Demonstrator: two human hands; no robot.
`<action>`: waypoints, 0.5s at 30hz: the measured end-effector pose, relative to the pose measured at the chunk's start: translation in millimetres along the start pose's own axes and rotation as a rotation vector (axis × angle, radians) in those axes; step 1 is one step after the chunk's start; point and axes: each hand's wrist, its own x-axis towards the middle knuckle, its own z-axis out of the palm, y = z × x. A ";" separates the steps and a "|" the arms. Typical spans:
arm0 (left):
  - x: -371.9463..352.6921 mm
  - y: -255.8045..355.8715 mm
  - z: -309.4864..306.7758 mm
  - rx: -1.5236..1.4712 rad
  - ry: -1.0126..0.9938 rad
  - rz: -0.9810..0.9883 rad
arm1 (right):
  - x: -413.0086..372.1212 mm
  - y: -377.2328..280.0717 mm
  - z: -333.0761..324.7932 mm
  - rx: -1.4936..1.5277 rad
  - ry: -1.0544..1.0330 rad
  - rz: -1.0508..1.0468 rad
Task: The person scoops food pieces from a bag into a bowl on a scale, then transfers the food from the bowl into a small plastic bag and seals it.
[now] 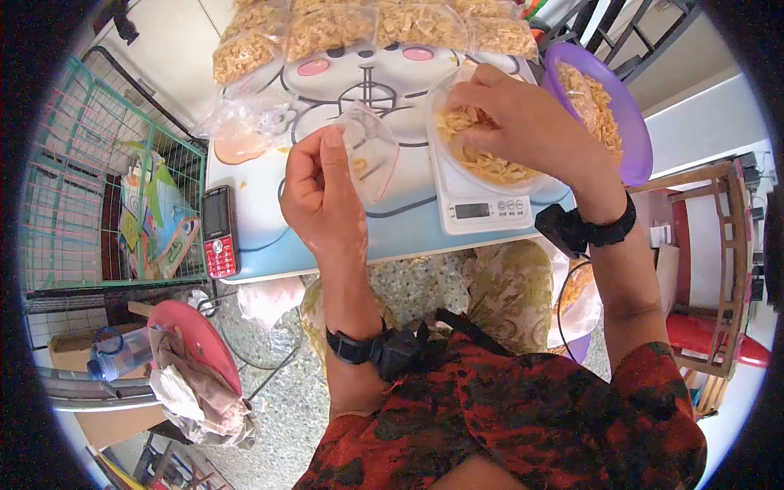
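One table [400,233] (scale [488,204] atop), speckled floor [286,408]

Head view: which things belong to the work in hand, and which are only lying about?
Probably work: clear bag in the left hand, bowl of flakes at the right hand, scale, filled bags, purple basin.
Apparently lying about: phone, water bottle, cloth.

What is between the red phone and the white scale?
In the head view, the left hand, holding a clear bag, is between the phone and the scale.
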 end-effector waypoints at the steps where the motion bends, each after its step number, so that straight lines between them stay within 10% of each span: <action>1: 0.1 0.5 -0.5 -0.001 0.000 0.004 | -1.4 3.3 0.8 0.022 0.015 -0.011; 11: 0.0 0.8 -2.2 -0.034 -0.002 0.009 | -23.9 19.7 -9.6 0.404 0.291 0.055; 15: -0.6 1.8 -0.6 -0.011 -0.002 0.008 | -34.9 16.9 -38.3 0.569 0.228 0.376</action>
